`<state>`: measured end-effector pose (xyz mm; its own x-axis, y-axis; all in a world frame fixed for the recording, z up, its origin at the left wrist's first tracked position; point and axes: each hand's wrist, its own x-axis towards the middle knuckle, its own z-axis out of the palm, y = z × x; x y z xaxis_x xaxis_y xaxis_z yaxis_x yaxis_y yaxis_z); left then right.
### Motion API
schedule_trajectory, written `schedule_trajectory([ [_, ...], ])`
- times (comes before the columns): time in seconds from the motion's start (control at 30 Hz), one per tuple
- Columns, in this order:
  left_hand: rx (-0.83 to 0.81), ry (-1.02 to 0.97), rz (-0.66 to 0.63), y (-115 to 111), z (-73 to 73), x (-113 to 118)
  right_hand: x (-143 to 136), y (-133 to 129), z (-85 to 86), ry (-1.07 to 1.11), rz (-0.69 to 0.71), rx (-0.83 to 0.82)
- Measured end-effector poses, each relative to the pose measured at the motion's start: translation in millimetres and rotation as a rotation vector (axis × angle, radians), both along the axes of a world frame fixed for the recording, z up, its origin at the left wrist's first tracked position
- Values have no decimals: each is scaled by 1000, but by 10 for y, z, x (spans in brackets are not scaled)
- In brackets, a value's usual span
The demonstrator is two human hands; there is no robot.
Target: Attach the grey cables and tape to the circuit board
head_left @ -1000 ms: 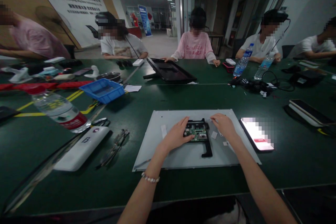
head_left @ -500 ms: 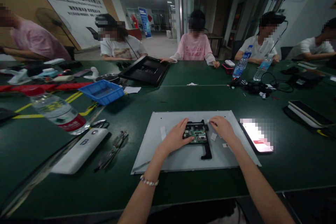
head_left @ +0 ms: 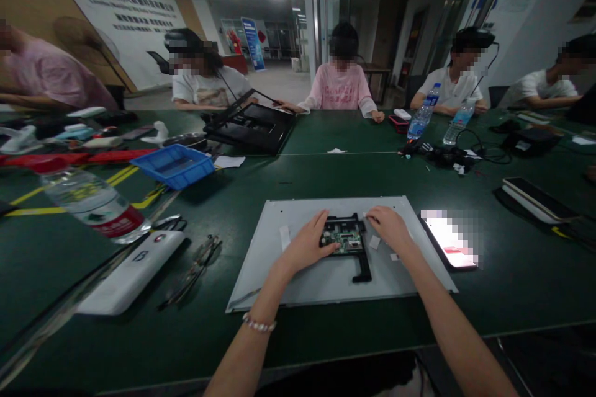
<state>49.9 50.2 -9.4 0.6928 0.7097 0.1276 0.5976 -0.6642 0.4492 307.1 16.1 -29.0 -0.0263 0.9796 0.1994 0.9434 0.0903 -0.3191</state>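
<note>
A grey metal panel [head_left: 261,260] lies flat on the green table. On it sits a black plastic frame [head_left: 362,267] carrying a green circuit board [head_left: 347,240]. My left hand [head_left: 307,245] holds the frame from its left side, thumb over the board's near edge and fingers along the far-left edge. At the frame's upper right corner, my right hand [head_left: 385,223] is closed in a pinch; what is between its fingertips is too small to make out. Small white pieces, such as a sticker [head_left: 375,242] and a strip [head_left: 285,238], are on the panel.
A lit phone [head_left: 449,242] lies right of the panel. To the left are glasses [head_left: 193,270], a white power bank [head_left: 133,270], a water bottle [head_left: 93,205] and a blue tray [head_left: 174,167]. Across the table, a person [head_left: 342,87] touches a black monitor casing [head_left: 251,127].
The view has shifted slightly, so the scene sits a little further left. Both hands keep nearly the same place at the frame.
</note>
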Motion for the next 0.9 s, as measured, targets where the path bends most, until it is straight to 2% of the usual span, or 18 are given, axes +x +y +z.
schedule_trajectory([
  [0.3, 1, -51, 10, 15, -34, -3, 28, 3, -38, 11, 1, 47],
  [0.43, 16, -48, 17, 24, -54, 0, 9, 44, -30, 47, -27, 121],
  [0.6, 33, -59, 11, 21, -69, 9, -190, 128, 94, 43, 120, 213],
  [0.73, 42, -59, 13, 25, -85, 5, -350, 172, 156, -45, 208, 116],
  [0.9, 44, -75, 6, 38, -108, -6, -404, 191, 103, -70, 216, 40],
])
